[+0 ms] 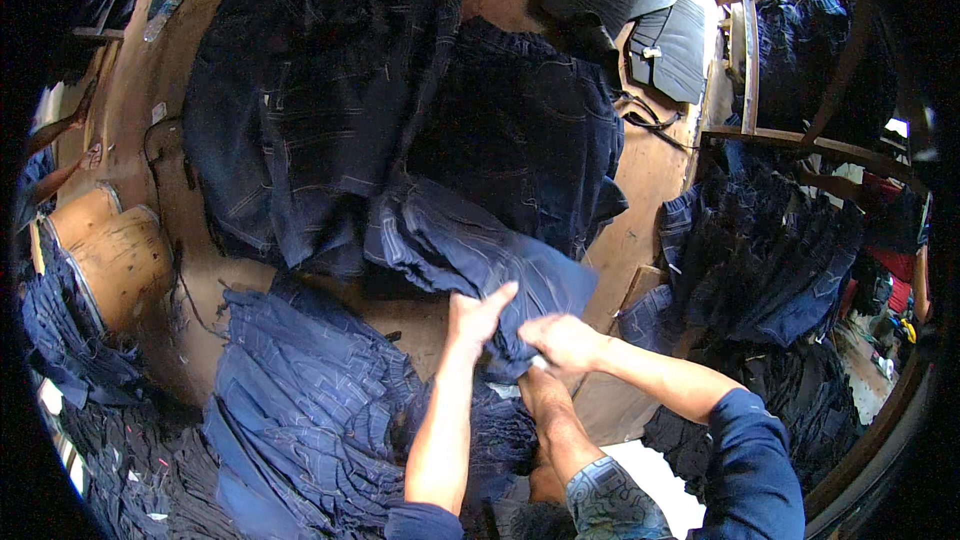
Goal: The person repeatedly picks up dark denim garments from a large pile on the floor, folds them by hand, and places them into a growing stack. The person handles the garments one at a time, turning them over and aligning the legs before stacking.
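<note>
Lettering: none readable

No words, numbers or signs can be read. A small white patch (652, 52) on the dark grey pieces (680, 68) along the right edge of the bench (645, 170) is too small to make out, as is a white spot (541, 363) at the near end of the blue denim (500, 250).

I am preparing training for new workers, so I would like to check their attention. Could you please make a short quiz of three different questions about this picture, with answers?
1. True or false: the left hand and the right hand both grip the blue denim garment.

2. Choose one. On which side of the picture is the curved wooden panel?
A) Left
B) Right
C) Top middle

3. Compare: which looks lighter in colour, the blue denim garment or the large dark denim pile beyond it?

Key:
1. True.
2. A.
3. The blue denim garment.
</note>
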### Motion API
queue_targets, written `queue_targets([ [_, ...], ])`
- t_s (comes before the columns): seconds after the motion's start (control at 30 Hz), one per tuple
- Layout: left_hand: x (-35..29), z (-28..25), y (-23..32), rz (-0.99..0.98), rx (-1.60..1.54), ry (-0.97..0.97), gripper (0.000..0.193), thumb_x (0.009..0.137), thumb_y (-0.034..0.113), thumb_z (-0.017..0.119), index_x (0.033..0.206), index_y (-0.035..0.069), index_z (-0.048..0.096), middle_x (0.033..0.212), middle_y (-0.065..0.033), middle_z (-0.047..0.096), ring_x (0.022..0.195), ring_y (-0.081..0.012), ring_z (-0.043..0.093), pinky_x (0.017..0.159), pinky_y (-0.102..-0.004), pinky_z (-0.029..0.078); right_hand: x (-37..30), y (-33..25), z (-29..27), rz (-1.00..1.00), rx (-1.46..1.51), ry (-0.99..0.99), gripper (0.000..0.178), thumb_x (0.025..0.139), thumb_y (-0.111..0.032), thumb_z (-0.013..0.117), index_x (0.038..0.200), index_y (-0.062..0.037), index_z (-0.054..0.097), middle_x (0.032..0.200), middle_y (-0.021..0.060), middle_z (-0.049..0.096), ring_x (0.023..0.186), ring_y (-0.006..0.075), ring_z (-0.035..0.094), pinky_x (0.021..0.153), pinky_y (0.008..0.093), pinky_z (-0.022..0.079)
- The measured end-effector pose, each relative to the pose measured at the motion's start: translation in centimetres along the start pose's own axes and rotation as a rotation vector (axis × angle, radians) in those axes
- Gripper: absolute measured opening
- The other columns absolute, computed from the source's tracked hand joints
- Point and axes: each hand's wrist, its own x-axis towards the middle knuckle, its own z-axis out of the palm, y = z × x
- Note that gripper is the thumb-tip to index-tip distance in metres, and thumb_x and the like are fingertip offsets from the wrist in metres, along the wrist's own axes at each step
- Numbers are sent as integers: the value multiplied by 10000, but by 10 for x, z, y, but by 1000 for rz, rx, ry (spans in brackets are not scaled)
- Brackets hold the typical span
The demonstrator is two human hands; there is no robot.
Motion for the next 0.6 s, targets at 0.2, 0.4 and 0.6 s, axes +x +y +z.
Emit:
queue_targets([
  [0.2, -91, -26, -73, -6, 363, 16, 473, 764, 49, 745, 1207, -33, 601, 1206, -132, 648, 1120, -248, 601, 1020, -364, 428, 72, 98, -83, 288, 87, 939, 604, 718, -381, 808, 1164, -48, 573, 1119, 171, 606, 986, 337, 607, 862, 424, 493],
  [0.4, -149, -45, -125, -82, -248, 303, 601, 718, -53, 736, 1281, 18, 539, 1226, -61, 602, 1107, -212, 572, 983, -357, 434, 194, 106, -105, 619, -381, 884, 690, 719, -413, 805, 1248, -51, 548, 1146, 220, 615, 1114, 372, 578, 927, 446, 490],
  [0.6, -162, -75, -113, -308, -338, 566, 590, 725, -19, 738, 1278, 51, 543, 1139, -64, 621, 1043, -234, 583, 926, -388, 462, 137, 50, -58, 314, -142, 624, 228, 833, -159, 617, 1046, -79, 601, 773, 225, 663, 775, 439, 657, 732, 545, 519],
])
